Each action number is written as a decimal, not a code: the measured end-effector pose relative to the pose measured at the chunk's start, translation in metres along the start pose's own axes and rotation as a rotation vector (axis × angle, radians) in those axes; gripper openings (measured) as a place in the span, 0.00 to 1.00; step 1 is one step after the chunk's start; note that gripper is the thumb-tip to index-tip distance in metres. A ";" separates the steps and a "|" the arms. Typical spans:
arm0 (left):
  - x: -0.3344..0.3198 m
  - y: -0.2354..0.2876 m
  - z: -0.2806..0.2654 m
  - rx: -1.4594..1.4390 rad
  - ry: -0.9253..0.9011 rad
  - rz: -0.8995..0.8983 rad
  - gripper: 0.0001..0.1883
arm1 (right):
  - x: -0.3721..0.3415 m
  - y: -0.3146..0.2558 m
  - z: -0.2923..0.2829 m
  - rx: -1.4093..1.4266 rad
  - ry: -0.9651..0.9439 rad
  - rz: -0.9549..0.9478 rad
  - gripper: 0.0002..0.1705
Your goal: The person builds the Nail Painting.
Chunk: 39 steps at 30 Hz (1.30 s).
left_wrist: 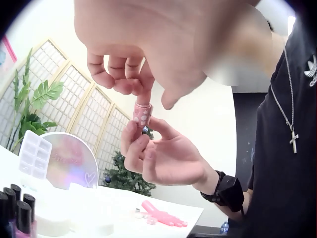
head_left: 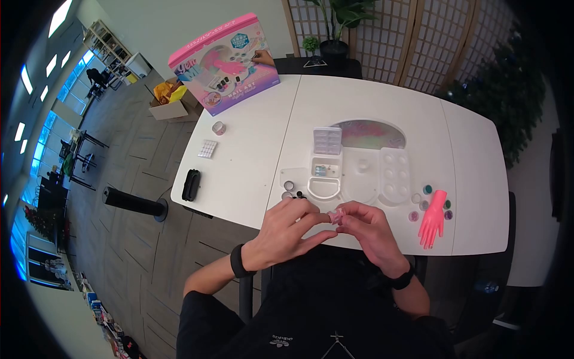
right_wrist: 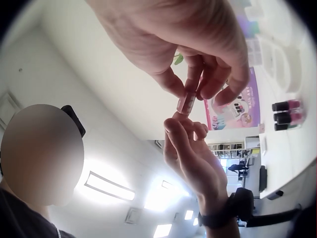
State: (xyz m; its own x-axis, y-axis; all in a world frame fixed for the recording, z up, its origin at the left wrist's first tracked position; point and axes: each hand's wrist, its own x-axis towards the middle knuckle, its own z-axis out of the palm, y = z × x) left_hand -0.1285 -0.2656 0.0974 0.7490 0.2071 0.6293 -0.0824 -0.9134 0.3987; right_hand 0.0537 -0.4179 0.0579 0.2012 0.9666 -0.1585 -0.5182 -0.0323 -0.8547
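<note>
From my remote seat, I see the left hand (head_left: 284, 225) gripping nothing, fingers loosely bent, one pointing right into a pink band (head_left: 336, 216). The right hand (head_left: 367, 232) pinches that band, probably to steady it, above the table's (head_left: 251, 149) near edge.

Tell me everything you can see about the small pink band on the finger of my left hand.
The pink band is a short, tube-like piece with pale spots; its exact material is unclear. It sits around the end of one outstretched finger of your left hand, and your right hand pinches it between thumb and fingers. It is held up, clear of the table.
</note>
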 end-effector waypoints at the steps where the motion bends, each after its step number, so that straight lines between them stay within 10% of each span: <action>1: -0.002 -0.001 0.002 -0.009 -0.003 -0.045 0.13 | 0.001 0.002 0.001 0.006 0.007 -0.016 0.13; 15: 0.022 -0.006 -0.005 -0.093 -0.119 -0.417 0.11 | 0.026 0.023 -0.001 -0.293 0.201 -0.336 0.07; 24: 0.045 -0.041 0.004 -0.017 -0.471 -0.131 0.10 | 0.042 0.040 -0.007 -0.396 0.262 -0.397 0.05; 39: 0.050 -0.143 0.066 0.389 -0.505 -0.020 0.08 | 0.048 0.058 -0.025 -0.958 0.195 -0.303 0.18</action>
State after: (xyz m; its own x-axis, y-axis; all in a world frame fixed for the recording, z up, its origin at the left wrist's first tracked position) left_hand -0.0359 -0.1472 0.0278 0.9734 0.1214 0.1942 0.1085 -0.9912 0.0756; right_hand 0.0542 -0.3792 -0.0115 0.3891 0.9126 0.1254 0.4418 -0.0654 -0.8947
